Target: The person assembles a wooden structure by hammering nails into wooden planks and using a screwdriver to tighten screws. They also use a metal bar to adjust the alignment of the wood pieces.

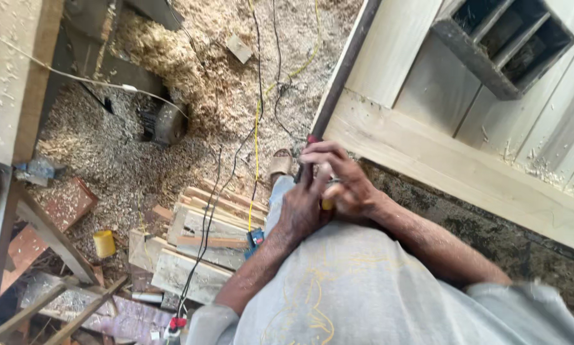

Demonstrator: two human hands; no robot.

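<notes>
My left hand (302, 207) and my right hand (341, 182) are pressed together in front of my grey shirt, at the corner of a pale wooden frame (427, 160). Both hands close around a small tool with a yellow part (326, 204) and a red tip (312, 138) that touches the frame's dark edge strip (344, 64). The fingers hide most of the tool, so its kind is unclear. My foot in a sandal (280, 163) shows just below the hands.
Sawdust and shavings cover the floor, crossed by black and yellow cables (257, 121). A stack of wood offcuts (201, 236) lies beside my leg. A yellow cup (104, 243), a motor (165, 121) and a metal stand (44, 230) sit left. A louvred dark box (504, 45) rests on the frame.
</notes>
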